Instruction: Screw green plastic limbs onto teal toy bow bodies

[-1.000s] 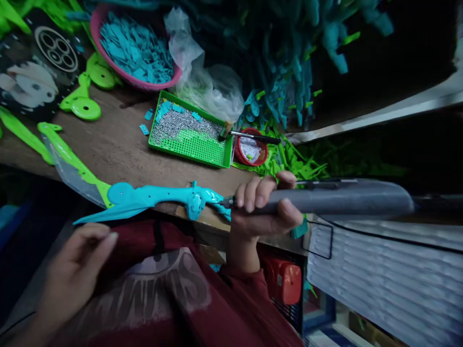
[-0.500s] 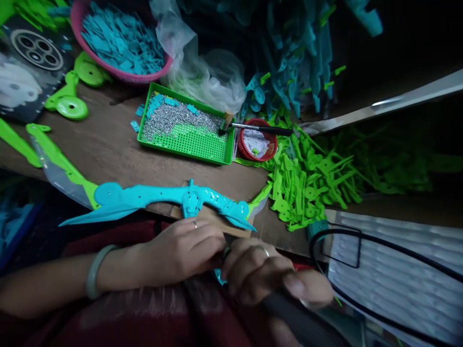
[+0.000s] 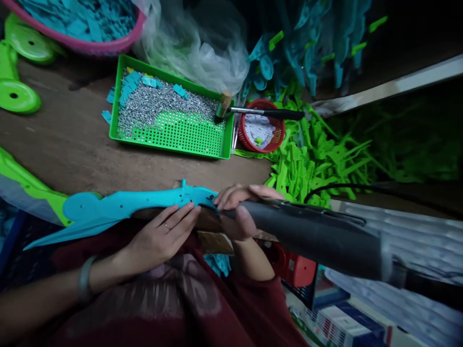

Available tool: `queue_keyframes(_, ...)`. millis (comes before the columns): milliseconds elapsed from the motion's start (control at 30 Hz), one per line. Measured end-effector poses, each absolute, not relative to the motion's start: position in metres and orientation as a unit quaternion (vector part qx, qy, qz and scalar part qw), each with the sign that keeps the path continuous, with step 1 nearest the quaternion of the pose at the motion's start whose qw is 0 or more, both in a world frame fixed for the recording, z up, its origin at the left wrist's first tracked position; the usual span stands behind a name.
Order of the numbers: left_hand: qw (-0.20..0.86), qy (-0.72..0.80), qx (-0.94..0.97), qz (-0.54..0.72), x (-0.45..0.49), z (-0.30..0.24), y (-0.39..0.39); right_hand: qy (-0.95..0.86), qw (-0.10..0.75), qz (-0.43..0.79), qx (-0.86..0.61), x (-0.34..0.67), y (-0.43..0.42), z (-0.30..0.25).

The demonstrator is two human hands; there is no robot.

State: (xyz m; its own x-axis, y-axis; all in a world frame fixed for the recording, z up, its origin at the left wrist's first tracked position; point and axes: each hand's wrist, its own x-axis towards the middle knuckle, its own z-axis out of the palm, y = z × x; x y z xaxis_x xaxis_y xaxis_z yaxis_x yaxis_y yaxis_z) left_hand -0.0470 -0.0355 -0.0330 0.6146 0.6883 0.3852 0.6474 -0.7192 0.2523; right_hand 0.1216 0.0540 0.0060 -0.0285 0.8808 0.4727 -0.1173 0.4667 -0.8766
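Head view: a cyan toy part lies along the near edge of the tabletop, long and flat, its pointed end overhanging the edge at the left. The left hand rests against its near side, fingers stretched flat and together, tips touching the part's underside at the edge; it grips nothing. The right hand is clamped around the front of a grey power driver, whose tip meets the right end of the cyan part, just beside the left fingertips. The driver's body runs off to the right, over the edge, with a black cord arching above it.

Behind the part the tabletop is bare wood up to a green tray half covered with small metal screws. A small hammer lies across the tray's right corner and a red basket. A heap of green pieces crowds the right side, close behind the right hand. A pink basin of cyan chips sits at the far left, green discs beside it. A green strip touches the cyan part's left end.
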Motion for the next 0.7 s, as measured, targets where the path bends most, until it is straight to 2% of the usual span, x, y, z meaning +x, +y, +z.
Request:
queue_keyframes(267,0.034,0.376,0.896,0.235,-0.048,-0.030,-0.032,-0.655,0.525,0.480,-0.256,0.122,0.064,0.007)
queue_keyframes(400,0.036,0.373,0.894,0.244,-0.051,-0.028,-0.032,-0.673,0.509,0.487,-0.227,0.129,0.066,0.017)
queue_keyframes(500,0.051,0.376,0.894,0.240,-0.051,-0.023,-0.029,-0.637,0.558,0.455,-0.275,0.150,0.060,0.035)
queue_keyframes(600,0.076,0.363,0.895,0.249,-0.037,-0.017,-0.022,-0.579,0.641,0.354,-0.358,0.171,0.050,0.046)
queue_keyframes(700,0.077,0.335,0.911,0.227,-0.009,-0.012,-0.014,-0.568,0.651,0.313,-0.394,0.179,0.041,0.039)
